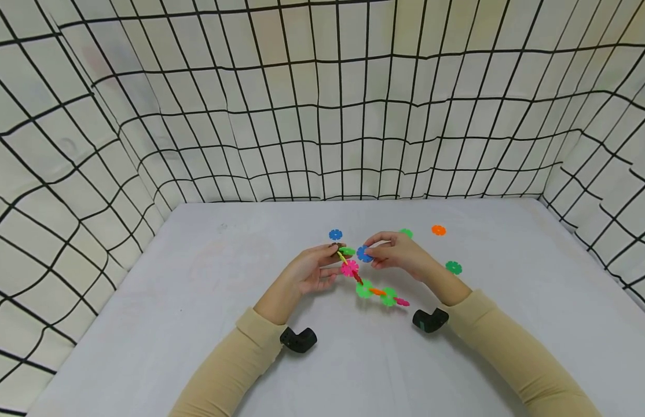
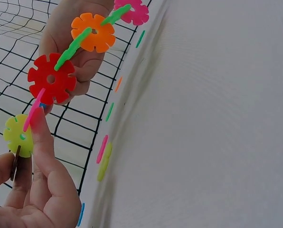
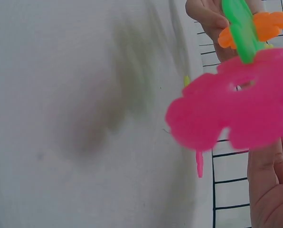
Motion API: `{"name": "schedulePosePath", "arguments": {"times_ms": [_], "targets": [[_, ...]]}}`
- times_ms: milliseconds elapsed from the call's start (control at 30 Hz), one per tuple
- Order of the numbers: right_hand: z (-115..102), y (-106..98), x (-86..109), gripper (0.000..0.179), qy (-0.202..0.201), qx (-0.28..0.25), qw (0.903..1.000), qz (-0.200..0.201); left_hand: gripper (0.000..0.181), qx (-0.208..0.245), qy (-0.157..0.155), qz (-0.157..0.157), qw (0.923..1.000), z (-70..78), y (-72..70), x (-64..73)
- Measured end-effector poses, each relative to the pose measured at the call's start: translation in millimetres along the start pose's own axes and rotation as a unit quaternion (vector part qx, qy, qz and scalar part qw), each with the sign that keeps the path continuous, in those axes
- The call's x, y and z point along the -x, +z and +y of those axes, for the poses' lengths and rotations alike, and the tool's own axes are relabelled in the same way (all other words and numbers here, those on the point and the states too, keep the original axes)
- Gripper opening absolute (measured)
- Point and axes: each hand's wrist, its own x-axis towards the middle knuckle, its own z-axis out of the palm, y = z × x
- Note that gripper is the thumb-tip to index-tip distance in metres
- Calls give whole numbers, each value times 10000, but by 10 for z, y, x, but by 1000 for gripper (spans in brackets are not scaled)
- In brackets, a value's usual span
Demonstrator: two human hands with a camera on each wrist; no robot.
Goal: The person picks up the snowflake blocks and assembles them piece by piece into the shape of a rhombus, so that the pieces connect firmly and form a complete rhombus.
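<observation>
A chain of slotted, flower-shaped plastic discs hangs from my left hand [image 1: 313, 271], whose thumb and fingers pinch a brown disc [image 2: 14, 164] at its upper end. Beside it in the head view is a green disc [image 1: 347, 251]. Down the chain come a yellow disc [image 2: 19, 135], a red disc [image 2: 42, 90] and an orange disc [image 2: 102, 41], linked by pink and green ones; a pink disc [image 3: 217, 111] ends it, large in the right wrist view. Between thumb and fingers, my right hand [image 1: 398, 253] holds a blue disc [image 1: 363, 253] just right of the green one.
Loose discs lie on the white table [image 1: 208, 278]: blue [image 1: 335, 234], orange [image 1: 439, 230], dark green [image 1: 454, 267], and light green [image 1: 406, 232] behind the right hand. White walls with black netting [image 1: 354, 127] enclose the back and sides. Black curved pieces [image 1: 299, 340] sit at both wrists.
</observation>
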Motion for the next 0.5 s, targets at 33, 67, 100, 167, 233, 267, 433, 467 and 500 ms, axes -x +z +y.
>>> {"name": "schedulePosePath", "arguments": {"times_ms": [33, 67, 100, 167, 233, 267, 433, 467, 500], "targets": [[-1, 4, -3, 27, 4, -6, 10000, 15, 18, 2, -1, 0, 10000, 0, 0, -1], [-2, 8, -4, 27, 3, -22, 10000, 29, 18, -4, -3, -4, 10000, -1, 0, -1], [-6, 11, -3, 27, -1, -36, 10000, 45, 18, -7, -6, -4, 10000, -3, 0, 0], [1, 16, -3, 27, -19, -50, 10000, 33, 18, -12, -13, -4, 10000, -6, -2, -1], [5, 22, 1, 27, -37, -55, 10000, 5, 18, 10, -21, -5, 10000, -14, -7, -10], [4, 26, 4, 27, -45, -60, 10000, -15, 18, 15, -19, -1, 10000, -17, -10, -15], [5, 34, 12, 28, -105, -91, 9999, -91, 19, 1, -37, 32, 10000, -22, -6, -27], [0, 36, 14, 28, -115, -98, 9998, -88, 19, -16, -39, 37, 10000, -20, -2, -30], [-2, 36, 13, 27, -126, -99, 9998, -87, 19, -30, -39, 38, 10000, -19, -1, -31]]}}
